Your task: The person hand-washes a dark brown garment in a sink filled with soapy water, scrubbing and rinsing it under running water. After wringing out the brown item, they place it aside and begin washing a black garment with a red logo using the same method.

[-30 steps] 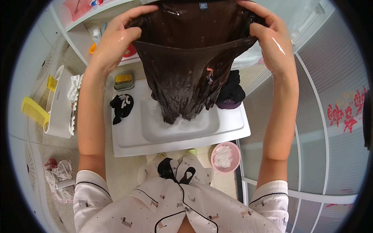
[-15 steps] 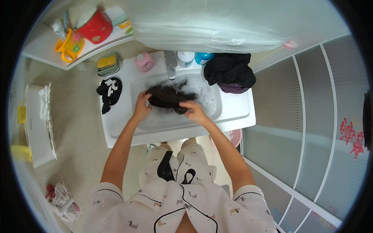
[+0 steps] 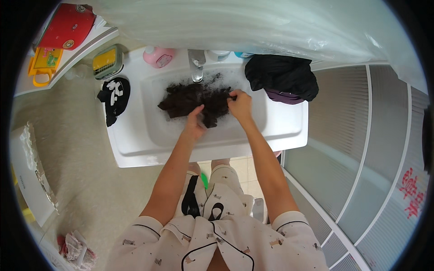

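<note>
A wet dark brown-black garment [image 3: 180, 100] lies spread in the soapy water of the white sink [image 3: 153, 133], below the faucet [image 3: 196, 67]. My left hand [image 3: 194, 125] is at the garment's near edge, its fingers reaching onto the cloth and its thumb apart from them. At the right end of the cloth, my right hand [image 3: 240, 106] has its fingers curled closed on the edge; its fingertips are partly hidden. Suds float around the garment, mostly behind it and to its right.
Black clothes [image 3: 280, 77] over a purple piece lie on the sink's right ledge. On the left are a black-and-white cloth [image 3: 116, 97], a soap box [image 3: 107, 62] with a yellow top and a pink bottle [image 3: 158, 56]. Plastic sheeting [image 3: 226, 27] hangs behind; sliding panels [image 3: 334, 117] stand right.
My left hand has moved right along the near edge of the garment. My right hand has gone to its far right end. The cloth lies more spread out, and the whole view has shifted.
</note>
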Available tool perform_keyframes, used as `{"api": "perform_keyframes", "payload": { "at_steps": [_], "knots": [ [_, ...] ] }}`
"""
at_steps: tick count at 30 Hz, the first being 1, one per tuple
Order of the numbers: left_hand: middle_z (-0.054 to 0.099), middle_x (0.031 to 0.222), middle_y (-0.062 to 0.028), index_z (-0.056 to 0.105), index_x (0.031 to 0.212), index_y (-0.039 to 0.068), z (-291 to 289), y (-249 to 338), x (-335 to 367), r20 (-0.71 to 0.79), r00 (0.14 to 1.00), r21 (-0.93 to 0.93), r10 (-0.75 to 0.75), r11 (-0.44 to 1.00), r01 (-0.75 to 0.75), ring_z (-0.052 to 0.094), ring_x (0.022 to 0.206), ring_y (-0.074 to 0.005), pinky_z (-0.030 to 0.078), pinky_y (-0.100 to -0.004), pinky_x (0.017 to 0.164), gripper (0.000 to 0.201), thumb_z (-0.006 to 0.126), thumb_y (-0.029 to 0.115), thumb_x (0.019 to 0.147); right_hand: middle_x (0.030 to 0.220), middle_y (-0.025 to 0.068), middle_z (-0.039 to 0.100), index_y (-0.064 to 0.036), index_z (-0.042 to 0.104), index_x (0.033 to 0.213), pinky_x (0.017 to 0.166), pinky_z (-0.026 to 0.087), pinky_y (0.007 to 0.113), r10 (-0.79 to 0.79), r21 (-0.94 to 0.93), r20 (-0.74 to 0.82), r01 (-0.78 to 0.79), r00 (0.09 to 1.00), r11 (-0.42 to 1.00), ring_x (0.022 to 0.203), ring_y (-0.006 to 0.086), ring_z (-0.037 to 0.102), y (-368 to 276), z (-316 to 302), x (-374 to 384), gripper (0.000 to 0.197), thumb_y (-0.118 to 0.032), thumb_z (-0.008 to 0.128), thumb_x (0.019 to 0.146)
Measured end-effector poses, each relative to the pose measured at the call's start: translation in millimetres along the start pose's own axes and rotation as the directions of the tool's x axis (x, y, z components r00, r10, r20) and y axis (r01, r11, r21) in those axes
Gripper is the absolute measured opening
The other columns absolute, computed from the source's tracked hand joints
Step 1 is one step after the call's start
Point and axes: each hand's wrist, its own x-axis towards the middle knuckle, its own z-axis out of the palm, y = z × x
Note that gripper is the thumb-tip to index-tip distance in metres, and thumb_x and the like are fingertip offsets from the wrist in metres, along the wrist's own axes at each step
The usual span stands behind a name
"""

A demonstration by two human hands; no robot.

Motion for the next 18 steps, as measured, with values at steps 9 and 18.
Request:
{"api": "perform_keyframes", "payload": {
  "at_steps": [9, 18],
  "knots": [
    [0.063, 0.088, -0.0060, 0.059, 0.093, 0.008, 15.5, 95.3, -126.4, 0.220, 0.961, -0.129, 0.168, 0.981, -0.142, 0.058, 0.076, -0.0161, 0.048, -0.0267, 0.054, 0.014, 0.064, 0.017, 0.084, 0.084, 0.0044, 0.068, 0.0001, 0.069, 0.093, 0.061, 0.053, 0.023, 0.174, 0.741, 0.125, -0.209, 0.977, 0.638, 0.074, 0.0084, 0.063, -105.4, -153.5, -33.1, 0.011, -0.005, 0.075, 0.084],
    [0.066, 0.089, -0.0052, 0.061, 0.095, 0.009, 53.7, 139.8, -277.3, 0.286, 0.855, -0.072, 0.434, 0.899, -0.432, 0.058, 0.066, -0.0124, 0.044, -0.0219, 0.049, 0.014, 0.063, 0.019, 0.084, 0.085, 0.0027, 0.067, -0.0031, 0.068, 0.094, 0.060, 0.049, 0.022, -0.029, 0.932, -0.004, 0.014, 1.000, 0.361, 0.074, 0.0064, 0.061, -222.6, -238.4, -73.8, 0.010, -0.004, 0.072, 0.086]
  ]
}}
